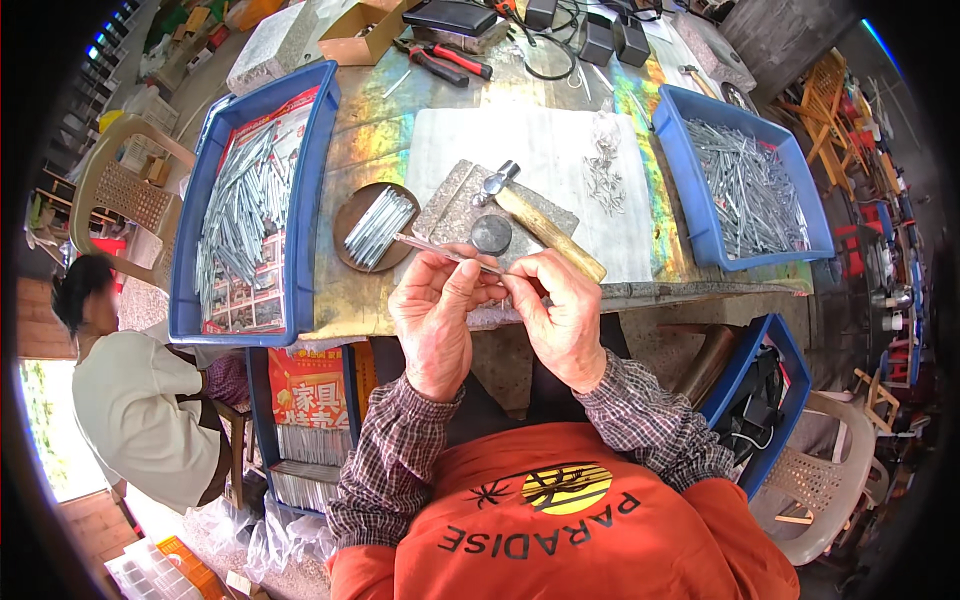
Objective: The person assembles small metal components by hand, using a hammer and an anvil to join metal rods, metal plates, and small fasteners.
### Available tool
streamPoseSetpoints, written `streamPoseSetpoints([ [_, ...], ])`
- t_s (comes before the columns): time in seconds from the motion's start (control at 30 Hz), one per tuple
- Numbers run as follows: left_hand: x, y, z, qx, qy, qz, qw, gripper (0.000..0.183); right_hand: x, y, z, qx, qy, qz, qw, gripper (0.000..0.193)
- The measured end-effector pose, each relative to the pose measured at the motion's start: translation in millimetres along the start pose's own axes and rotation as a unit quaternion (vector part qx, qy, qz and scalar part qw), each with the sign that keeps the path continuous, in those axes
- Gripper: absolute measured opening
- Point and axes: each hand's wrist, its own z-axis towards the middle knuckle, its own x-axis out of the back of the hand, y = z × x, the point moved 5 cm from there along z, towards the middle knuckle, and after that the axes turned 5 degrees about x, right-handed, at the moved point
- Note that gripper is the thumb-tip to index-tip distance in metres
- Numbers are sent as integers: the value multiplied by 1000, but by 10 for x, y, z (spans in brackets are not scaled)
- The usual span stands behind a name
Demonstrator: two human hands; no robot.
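Observation:
My left hand pinches a thin, narrow metal strip near the table's front edge. Its far end slants out to the left past my fingertips. My right hand is closed at the other end of the strip, thumb and forefinger together; the fingers cover that end. Just beyond my hands lies a stone slab with a round dark metal block on it. A ball-peen hammer rests across the slab, its wooden handle reaching toward my right hand. Left of the slab, a round brown dish holds several similar metal strips.
Blue trays of metal pieces stand left and right. A white sheet carries a pile of small metal bits. Red-handled pliers and black boxes lie farther back. A person sits at left.

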Motion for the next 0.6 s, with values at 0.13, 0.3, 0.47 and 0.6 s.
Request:
streamPoseSetpoints([
  [0.13, -16, 57, 78, -5, -22, -5, 1000, 11, 24, -23, 50, 4, -6, 4, 1000, 10],
  [0.3, 35, 162, 291, -38, -26, 68, 997, 9, 170, -39, 90, -32, -17, 18, 999, 8],
  [0.47, 6, 198, 423, -107, -23, 203, 973, 6, 294, -49, 110, 20, 2, -34, 999, 9],
  [0.6, -44, 205, 408, -123, -8, 277, 953, 5, 295, -33, 87, 31, -1, -39, 999, 9],
])
